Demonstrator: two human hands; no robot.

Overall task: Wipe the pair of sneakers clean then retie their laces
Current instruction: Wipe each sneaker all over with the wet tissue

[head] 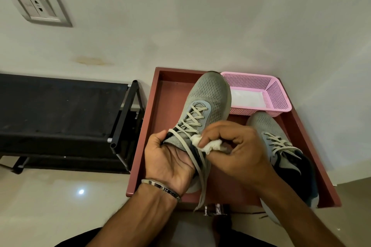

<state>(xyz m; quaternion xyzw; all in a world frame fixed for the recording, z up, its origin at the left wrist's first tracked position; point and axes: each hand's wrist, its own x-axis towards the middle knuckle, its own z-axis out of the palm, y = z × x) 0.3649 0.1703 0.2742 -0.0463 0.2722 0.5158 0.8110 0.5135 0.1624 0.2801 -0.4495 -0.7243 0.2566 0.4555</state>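
Observation:
A grey mesh sneaker [208, 96] is lifted over the reddish-brown tray [160, 118], toe pointing away from me. My left hand [170, 160] grips it at the collar from the left, and its loose laces [201, 182] hang down past my wrist. My right hand [236, 150] pinches a crumpled white wipe [208, 144] against the sneaker's right side near the tongue. The second grey sneaker [281, 146], with a dark blue heel, lies in the tray on the right, partly hidden by my right forearm; its laces are untied.
A pink perforated basket [275, 94] holding white wipes stands at the tray's far right corner. To the left stands a black fabric shoe rack [60, 114]. The tray sits against a white wall with a power socket [40, 6]. A metal handle [214, 209] shows at the tray's near edge.

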